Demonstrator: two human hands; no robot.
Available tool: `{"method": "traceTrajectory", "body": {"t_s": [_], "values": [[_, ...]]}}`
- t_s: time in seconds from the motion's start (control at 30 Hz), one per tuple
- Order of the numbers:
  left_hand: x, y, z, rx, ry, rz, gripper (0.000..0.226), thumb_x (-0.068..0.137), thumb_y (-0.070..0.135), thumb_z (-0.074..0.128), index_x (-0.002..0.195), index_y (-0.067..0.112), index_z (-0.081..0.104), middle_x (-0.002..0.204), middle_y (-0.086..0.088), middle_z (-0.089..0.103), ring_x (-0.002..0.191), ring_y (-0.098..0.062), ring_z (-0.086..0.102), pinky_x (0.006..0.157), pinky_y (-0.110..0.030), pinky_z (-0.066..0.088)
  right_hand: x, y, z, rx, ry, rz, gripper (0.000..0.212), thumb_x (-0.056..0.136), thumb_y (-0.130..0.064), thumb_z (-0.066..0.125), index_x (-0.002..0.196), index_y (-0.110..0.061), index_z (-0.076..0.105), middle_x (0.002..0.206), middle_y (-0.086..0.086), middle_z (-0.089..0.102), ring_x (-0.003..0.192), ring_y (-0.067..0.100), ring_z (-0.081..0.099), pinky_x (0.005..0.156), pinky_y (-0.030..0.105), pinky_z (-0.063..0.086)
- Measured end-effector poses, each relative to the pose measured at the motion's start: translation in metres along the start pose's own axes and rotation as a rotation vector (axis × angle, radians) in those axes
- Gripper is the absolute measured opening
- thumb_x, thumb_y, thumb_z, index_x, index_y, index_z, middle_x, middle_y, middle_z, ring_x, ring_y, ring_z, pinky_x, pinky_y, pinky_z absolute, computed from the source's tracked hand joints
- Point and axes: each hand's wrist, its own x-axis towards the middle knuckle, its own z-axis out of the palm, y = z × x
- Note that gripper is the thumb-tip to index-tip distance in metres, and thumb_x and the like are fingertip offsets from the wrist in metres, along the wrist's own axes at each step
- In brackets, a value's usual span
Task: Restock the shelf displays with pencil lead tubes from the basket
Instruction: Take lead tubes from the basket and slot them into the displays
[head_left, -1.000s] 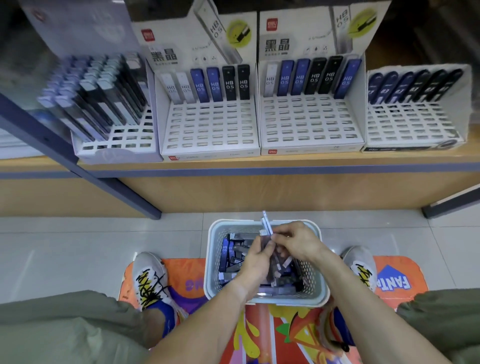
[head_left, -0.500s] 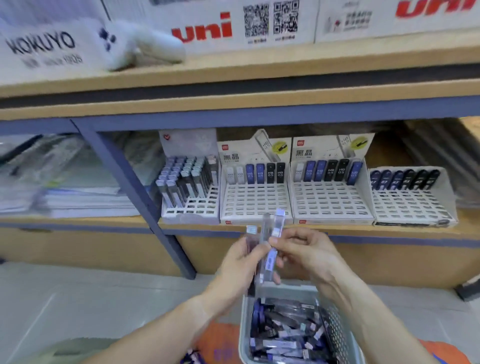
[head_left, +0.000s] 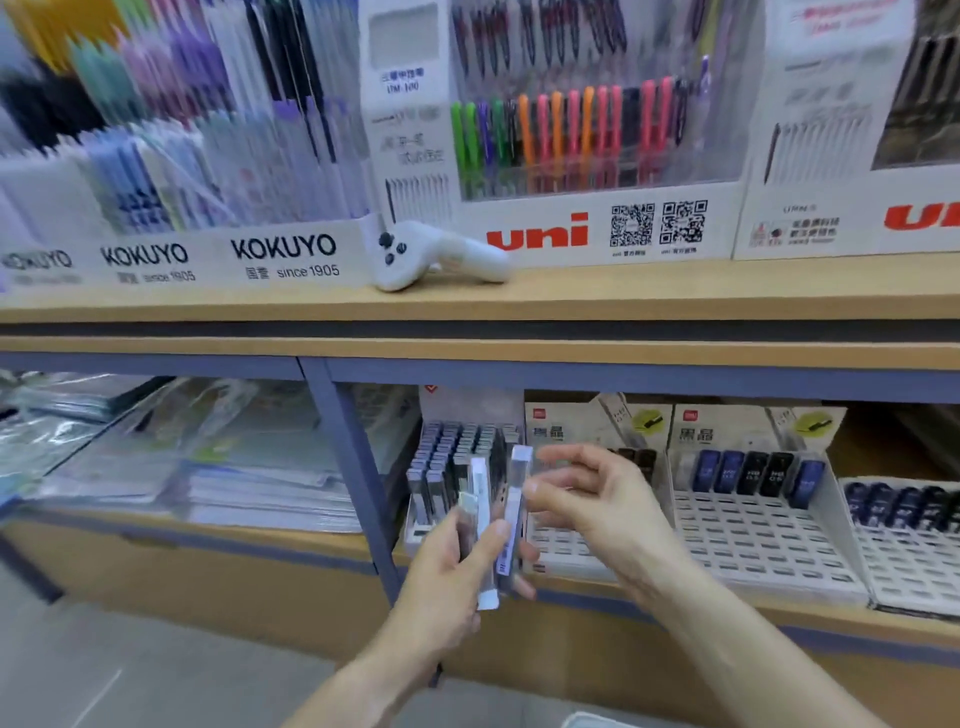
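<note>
Since half a second ago my hands rose; left hand grips upright lead tubes, right hand seemingly loose just right, displays farther right.

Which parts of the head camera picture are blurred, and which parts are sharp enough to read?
Head view: the pens at upper left are smeared by motion blur; the right hand is slightly blurred; the KOKUYO label and the uni box read clearly; shelf edges bow from the wide-angle lens.

Wooden shelving (blue metal frame) above grey floor
</note>
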Motion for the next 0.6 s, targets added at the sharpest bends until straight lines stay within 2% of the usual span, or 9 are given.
{"method": "traceTrajectory", "body": {"t_s": [0.07, 0.2, 0.3, 0.33, 0.4, 0.47, 0.5, 0.57, 0.6], "values": [[0.002, -0.011, -0.003, -0.018, 0.014, -0.044, 0.031, 0.104, 0.03, 0.053, 0.115, 0.001, 0.053, 0.096, -0.012, 0.077, 0.063, -0.021, 0.072, 0.039, -0.017, 0.036, 0.006, 0.013, 0.008, -0.053, 0.02, -0.048, 0.034, 0.085, -0.006, 0.079, 0.113, -0.02, 0.065, 0.085, 0.007, 0.076, 0.085, 0.023, 0.075, 0.078, 0.036, 0.063], [0.003, -0.022, -0.013, -0.007, 0.018, -0.085, 0.026, 0.106, 0.033, 0.052, 0.104, 0.008, 0.047, 0.096, -0.008, 0.079, 0.059, -0.016, 0.071, 0.04, -0.014, 0.036, 0.017, 0.028, 0.022, -0.135, -0.013, -0.119, 0.038, 0.085, -0.007, 0.079, 0.113, -0.03, 0.066, 0.085, 0.006, 0.075, 0.082, 0.023, 0.074, 0.082, 0.04, 0.062], [0.007, -0.027, -0.025, -0.004, 0.06, -0.103, 0.033, 0.105, 0.036, 0.053, 0.104, 0.003, 0.045, 0.099, -0.002, 0.079, 0.08, -0.023, 0.077, 0.046, -0.015, 0.039, 0.027, 0.035, 0.033, -0.167, -0.045, -0.15, 0.037, 0.084, -0.007, 0.08, 0.11, -0.03, 0.068, 0.084, 0.007, 0.075, 0.08, 0.024, 0.074, 0.082, 0.043, 0.062], [0.008, -0.029, -0.029, 0.012, 0.093, -0.109, 0.038, 0.105, 0.037, 0.053, 0.109, 0.0, 0.047, 0.095, 0.001, 0.079, 0.077, -0.018, 0.077, 0.047, -0.019, 0.039, 0.031, 0.038, 0.037, -0.171, -0.034, -0.155, 0.036, 0.084, -0.007, 0.08, 0.109, -0.031, 0.068, 0.084, 0.007, 0.074, 0.081, 0.024, 0.074, 0.081, 0.042, 0.062], [0.012, -0.032, -0.039, 0.058, 0.215, -0.113, 0.042, 0.104, 0.04, 0.054, 0.113, -0.002, 0.053, 0.083, 0.0, 0.078, 0.055, -0.006, 0.067, 0.045, -0.022, 0.037, 0.038, 0.044, 0.045, -0.18, 0.018, -0.175, 0.036, 0.085, -0.008, 0.079, 0.107, -0.033, 0.066, 0.085, 0.005, 0.074, 0.084, 0.022, 0.074, 0.079, 0.04, 0.063], [0.018, -0.038, -0.05, 0.072, 0.324, -0.106, 0.037, 0.104, 0.039, 0.056, 0.11, 0.003, 0.059, 0.088, -0.005, 0.078, 0.052, -0.006, 0.065, 0.045, -0.021, 0.038, 0.045, 0.05, 0.053, -0.198, 0.088, -0.224, 0.036, 0.087, -0.008, 0.078, 0.107, -0.034, 0.063, 0.085, 0.002, 0.073, 0.084, 0.015, 0.073, 0.08, 0.039, 0.062], [0.019, -0.04, -0.054, 0.044, 0.358, -0.102, 0.033, 0.104, 0.037, 0.056, 0.109, 0.005, 0.061, 0.09, -0.002, 0.078, 0.061, -0.008, 0.072, 0.049, -0.023, 0.044, 0.048, 0.053, 0.057, -0.22, 0.117, -0.259, 0.035, 0.087, -0.009, 0.077, 0.108, -0.034, 0.061, 0.085, -0.001, 0.073, 0.084, 0.011, 0.072, 0.081, 0.038, 0.061], [0.024, -0.045, -0.062, 0.045, 0.415, -0.111, 0.035, 0.104, 0.038, 0.056, 0.113, 0.004, 0.059, 0.09, 0.003, 0.078, 0.074, -0.014, 0.077, 0.071, -0.033, 0.055, 0.054, 0.058, 0.063, -0.272, 0.15, -0.336, 0.034, 0.089, -0.013, 0.076, 0.11, -0.034, 0.058, 0.086, -0.007, 0.072, 0.083, 0.005, 0.07, 0.08, 0.033, 0.06], [0.025, -0.047, -0.064, 0.073, 0.428, -0.127, 0.041, 0.104, 0.04, 0.055, 0.121, 0.003, 0.056, 0.089, 0.006, 0.078, 0.075, -0.014, 0.077, 0.079, -0.035, 0.054, 0.056, 0.061, 0.066, -0.285, 0.16, -0.37, 0.033, 0.09, -0.014, 0.075, 0.11, -0.034, 0.057, 0.086, -0.009, 0.071, 0.084, 0.005, 0.07, 0.079, 0.031, 0.06]]}}
